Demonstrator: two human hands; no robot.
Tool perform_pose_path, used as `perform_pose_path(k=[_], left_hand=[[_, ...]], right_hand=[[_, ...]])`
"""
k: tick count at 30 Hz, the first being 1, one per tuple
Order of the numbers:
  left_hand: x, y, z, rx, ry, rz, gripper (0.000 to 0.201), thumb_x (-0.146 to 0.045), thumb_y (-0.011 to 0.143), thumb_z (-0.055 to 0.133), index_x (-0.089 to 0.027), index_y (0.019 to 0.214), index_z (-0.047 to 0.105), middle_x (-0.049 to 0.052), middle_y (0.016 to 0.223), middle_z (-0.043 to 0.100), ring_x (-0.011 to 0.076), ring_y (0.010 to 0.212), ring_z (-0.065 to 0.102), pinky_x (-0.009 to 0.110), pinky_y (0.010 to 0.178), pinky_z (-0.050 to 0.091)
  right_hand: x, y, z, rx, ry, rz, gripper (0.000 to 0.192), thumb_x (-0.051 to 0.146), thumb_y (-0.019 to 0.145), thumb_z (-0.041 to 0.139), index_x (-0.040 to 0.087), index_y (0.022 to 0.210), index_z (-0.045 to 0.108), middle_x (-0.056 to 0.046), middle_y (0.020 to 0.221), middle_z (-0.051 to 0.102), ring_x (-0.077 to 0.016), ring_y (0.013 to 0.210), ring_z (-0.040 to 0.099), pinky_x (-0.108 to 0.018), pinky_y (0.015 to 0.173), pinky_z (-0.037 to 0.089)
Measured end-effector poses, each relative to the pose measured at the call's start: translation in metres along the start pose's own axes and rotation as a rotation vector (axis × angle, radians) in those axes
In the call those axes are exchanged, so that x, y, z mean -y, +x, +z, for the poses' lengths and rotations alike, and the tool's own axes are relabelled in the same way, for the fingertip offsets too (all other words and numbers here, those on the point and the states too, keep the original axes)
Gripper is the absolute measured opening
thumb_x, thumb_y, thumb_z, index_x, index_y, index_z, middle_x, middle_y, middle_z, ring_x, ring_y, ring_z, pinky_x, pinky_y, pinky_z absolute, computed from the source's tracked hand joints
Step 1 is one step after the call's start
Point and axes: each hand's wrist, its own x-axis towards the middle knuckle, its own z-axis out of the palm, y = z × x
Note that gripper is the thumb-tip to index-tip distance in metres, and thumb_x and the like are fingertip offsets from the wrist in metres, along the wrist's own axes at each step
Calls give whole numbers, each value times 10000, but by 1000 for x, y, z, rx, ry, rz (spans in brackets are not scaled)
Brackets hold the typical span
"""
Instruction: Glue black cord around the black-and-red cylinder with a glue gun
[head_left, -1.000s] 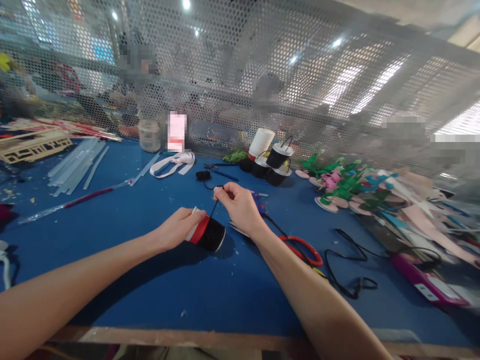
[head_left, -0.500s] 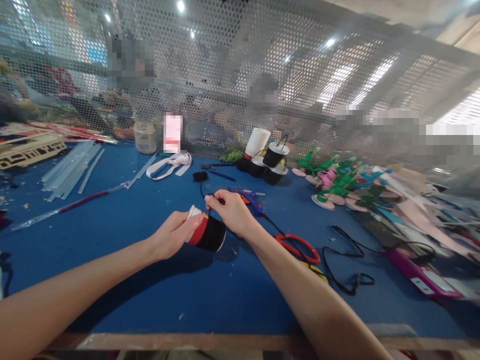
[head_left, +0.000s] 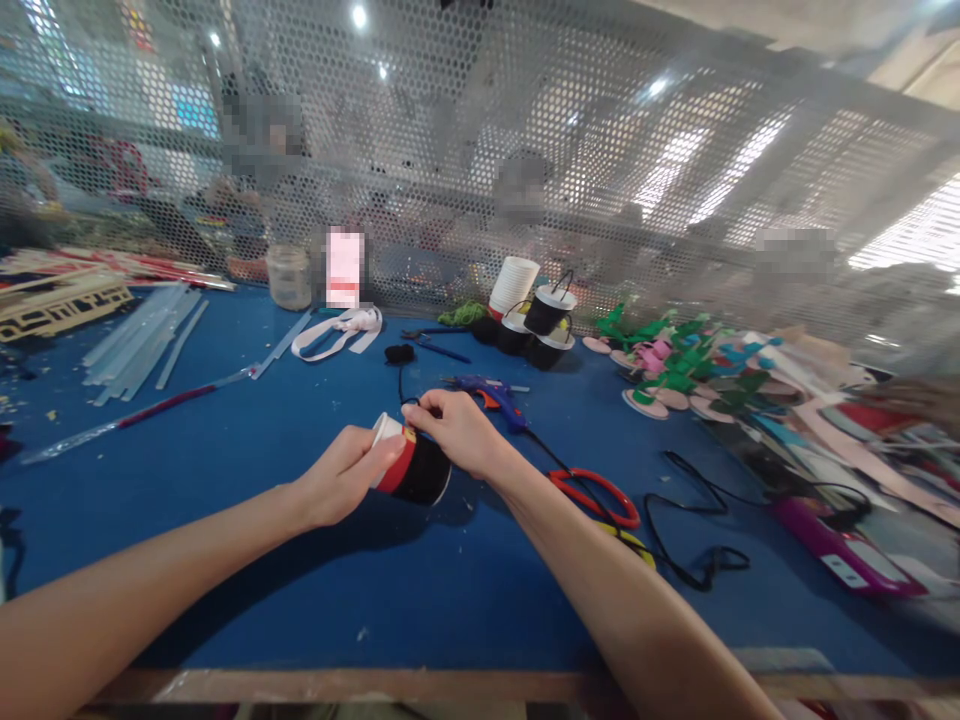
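Observation:
My left hand [head_left: 345, 472] is closed around the white-rimmed end of a paper cup [head_left: 424, 472]. The cup lies tilted in the air, its red band bare and its lower part wrapped in black yarn. Just over the red band, my right hand [head_left: 456, 428] pinches the black yarn with thumb and finger against the cup's side. From there the strand runs back to a small ball of black yarn [head_left: 399, 353] on the blue table. Behind my right hand lies a blue glue gun [head_left: 496, 396].
Black-wrapped cups with handles [head_left: 550, 310] stand at the back beside stacked paper cups [head_left: 514, 285]. Pliers [head_left: 439, 343] and white ribbon [head_left: 337, 335] lie nearby. Glue sticks [head_left: 139, 340] are left; green craft plants [head_left: 667, 370], a purple power strip [head_left: 844, 550] and red-handled tool [head_left: 596, 497] right.
My right hand has moved slightly left and down, bringing its pinched fingertips closer to the cup's red band. The left hand keeps its hold on the cup.

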Motion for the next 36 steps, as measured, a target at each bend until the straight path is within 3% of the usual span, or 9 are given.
perform_pose_path(k=[5, 12, 21, 24, 29, 34, 36], left_hand=[[-1, 0, 0, 10, 48, 36, 330, -331, 781, 278, -160, 500, 292, -43, 489, 260, 64, 464, 225, 206, 431, 199], [0, 0, 0, 9, 5, 30, 335, -337, 780, 283, -151, 503, 308, -46, 490, 273, 56, 462, 229, 194, 416, 196], [4, 2, 2, -2, -42, 28, 343, -357, 783, 283, -154, 508, 307, -51, 482, 275, 52, 448, 224, 190, 404, 190], [5, 3, 0, -7, -24, 43, 350, -358, 785, 287, -153, 501, 302, -50, 485, 267, 53, 452, 222, 190, 409, 195], [6, 5, -3, -70, -30, 112, 352, -356, 792, 287, -132, 552, 413, -31, 531, 365, 66, 494, 291, 188, 456, 264], [6, 7, -8, -88, -50, 121, 321, -355, 781, 340, -111, 711, 536, -3, 657, 498, 94, 599, 404, 200, 578, 334], [8, 9, -9, -84, -127, 65, 302, -373, 752, 405, -113, 716, 556, -8, 652, 518, 94, 591, 422, 197, 570, 337]], right_hand=[[0, -1, 0, 30, -27, -18, 289, 323, 715, 466, 170, 482, 390, 65, 449, 308, -71, 448, 285, -209, 440, 224], [-3, -1, 2, 83, 13, 29, 292, 332, 706, 474, 166, 484, 383, 72, 445, 293, -61, 437, 256, -197, 417, 211], [-1, -3, 3, 111, 68, 96, 296, 345, 707, 480, 158, 490, 408, 72, 434, 317, -52, 412, 268, -191, 400, 212], [-1, -2, 3, 91, 100, 119, 327, 383, 727, 457, 143, 506, 472, 52, 452, 389, -57, 427, 336, -194, 429, 269], [3, -1, -11, 67, 356, 220, 470, 490, 773, 329, 106, 770, 600, -69, 745, 602, -116, 660, 535, -227, 575, 401], [6, -6, -26, 321, 439, 195, 416, 463, 775, 367, 152, 962, 572, -62, 870, 617, -132, 737, 557, -257, 632, 441], [4, -10, -26, 317, 364, 135, 349, 389, 763, 438, 154, 994, 554, -60, 898, 614, -141, 784, 557, -269, 671, 444]])
